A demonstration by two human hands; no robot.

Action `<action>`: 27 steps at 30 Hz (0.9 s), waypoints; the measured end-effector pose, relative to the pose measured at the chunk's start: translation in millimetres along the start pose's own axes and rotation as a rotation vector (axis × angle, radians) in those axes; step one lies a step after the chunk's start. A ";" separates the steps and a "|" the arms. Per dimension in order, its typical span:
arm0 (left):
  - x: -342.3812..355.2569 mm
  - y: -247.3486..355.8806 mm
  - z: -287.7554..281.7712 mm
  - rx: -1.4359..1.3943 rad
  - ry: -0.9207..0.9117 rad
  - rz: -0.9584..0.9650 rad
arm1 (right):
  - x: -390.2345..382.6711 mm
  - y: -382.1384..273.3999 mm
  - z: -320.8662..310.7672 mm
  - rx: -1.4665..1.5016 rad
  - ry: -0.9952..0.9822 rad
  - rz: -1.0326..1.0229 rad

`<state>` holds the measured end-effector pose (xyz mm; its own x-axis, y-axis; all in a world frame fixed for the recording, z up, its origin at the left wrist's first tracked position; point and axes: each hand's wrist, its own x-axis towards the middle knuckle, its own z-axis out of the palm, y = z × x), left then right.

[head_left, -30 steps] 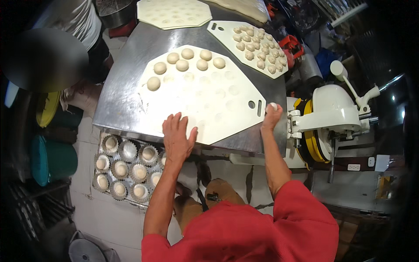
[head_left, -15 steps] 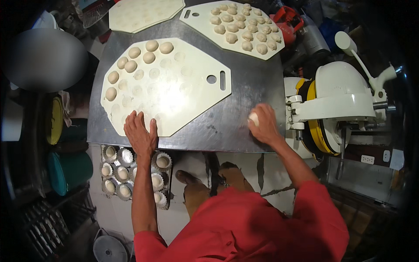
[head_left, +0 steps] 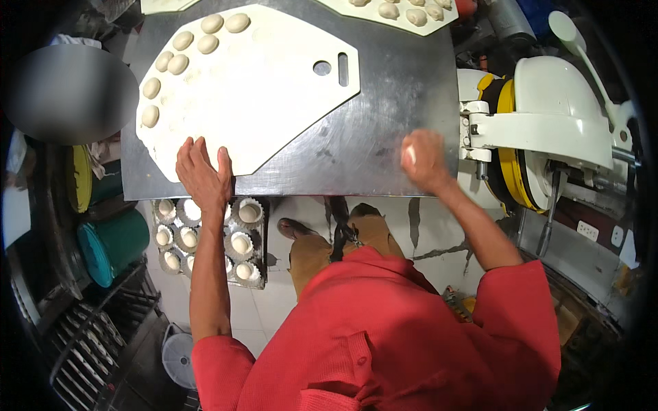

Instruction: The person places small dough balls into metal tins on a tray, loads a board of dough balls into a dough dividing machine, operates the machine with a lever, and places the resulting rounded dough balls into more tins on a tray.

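Note:
My left hand (head_left: 204, 179) rests at the near edge of a white board (head_left: 274, 103), its fingers stretched out and apart. Toward the board's far left lie several round dough balls (head_left: 178, 64). On the right side of the steel table (head_left: 394, 89), my right hand (head_left: 432, 163) is curled over a pale dough ball (head_left: 410, 155). Only part of that ball shows past the fingers, and the hand is slightly blurred.
Another white board (head_left: 384, 10) with dough pieces is cut off at the top. Below the table's near edge, a tray of fluted metal cups (head_left: 249, 211) holds dough balls. A white and yellow machine (head_left: 558, 103) stands close at right; a teal bucket (head_left: 113, 250) sits at left.
The whole view has shifted, so the table sits higher in the picture. My right hand stays round the dough ball near the table's right side. My left hand remains at the board's edge.

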<state>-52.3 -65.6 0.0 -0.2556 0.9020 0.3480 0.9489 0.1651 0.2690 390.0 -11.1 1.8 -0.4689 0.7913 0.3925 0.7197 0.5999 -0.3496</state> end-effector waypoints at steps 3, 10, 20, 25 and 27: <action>4.2 8.5 10.3 -0.027 -0.004 -0.012 | 60.7 9.5 22.1 -0.022 0.028 0.095; -15.8 -16.3 8.2 -0.008 -0.023 -0.028 | 17.9 -59.0 38.7 0.247 -0.115 -0.087; -7.8 -18.2 11.8 -0.007 -0.002 -0.032 | 72.6 -50.7 65.4 0.195 0.029 0.120; -10.0 -6.1 9.1 -0.010 0.010 -0.018 | -5.7 2.5 -8.6 0.120 -0.189 -0.142; -6.4 2.6 11.2 0.012 0.023 -0.014 | 24.3 8.1 16.7 0.029 -0.072 0.001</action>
<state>-46.1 -66.4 -11.6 -0.2727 0.8900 0.3653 0.9474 0.1823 0.2630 375.9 15.0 -5.7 -0.5040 0.7980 0.3305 0.7059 0.6010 -0.3747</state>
